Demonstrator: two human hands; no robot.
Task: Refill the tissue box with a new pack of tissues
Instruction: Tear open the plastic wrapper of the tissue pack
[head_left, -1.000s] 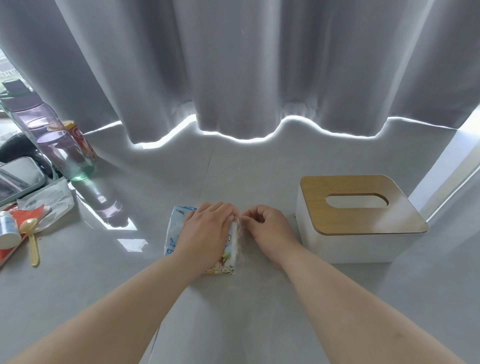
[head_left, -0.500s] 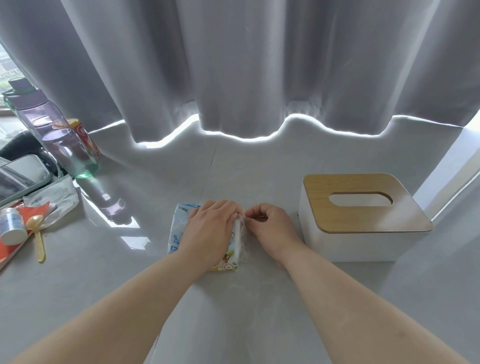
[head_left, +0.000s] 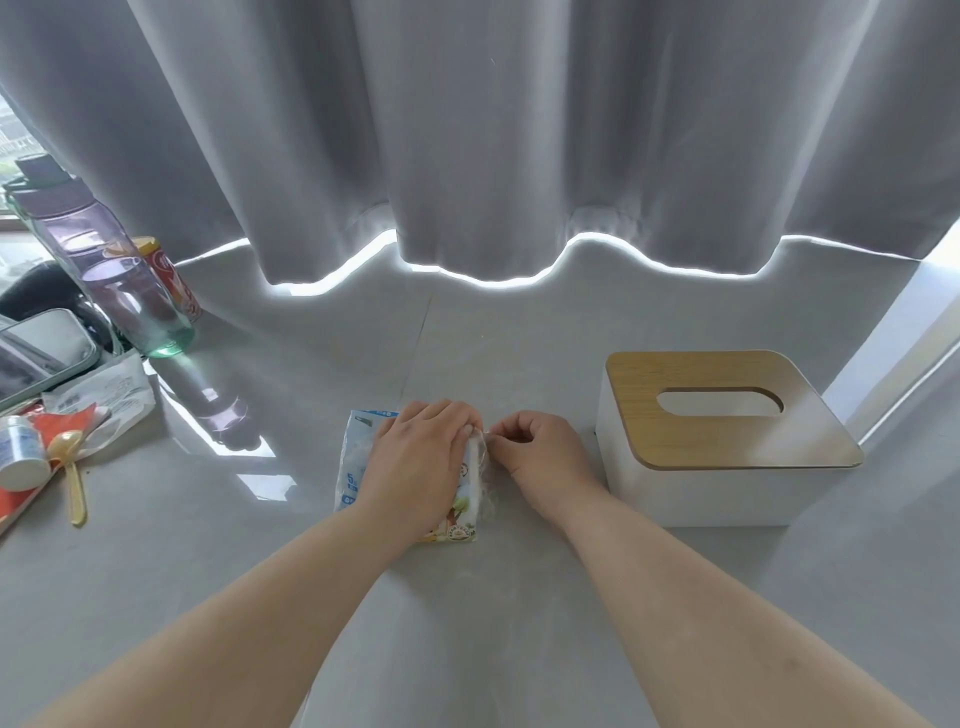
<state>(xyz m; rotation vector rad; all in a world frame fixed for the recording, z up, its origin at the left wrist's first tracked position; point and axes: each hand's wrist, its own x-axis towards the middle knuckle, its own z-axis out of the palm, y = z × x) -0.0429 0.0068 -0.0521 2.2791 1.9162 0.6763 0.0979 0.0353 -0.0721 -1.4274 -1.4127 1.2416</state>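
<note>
- The left hand (head_left: 415, 460) holds down the soft blue-and-white plastic tissue pack (head_left: 354, 460), fingers bent over its end.
- The right hand (head_left: 543, 457) pinches its clear wrap there.
- The white, wooden-lidded box (head_left: 691, 493) sits beside that hand.

Your left hand (head_left: 415, 462) lying on the tissue pack (head_left: 357, 462), fingers curled over its 3 o'clock edge, your right hand (head_left: 543, 457) pinching the clear wrapper there, lidded tissue box (head_left: 727, 421) further toward 3 o'clock.
</note>
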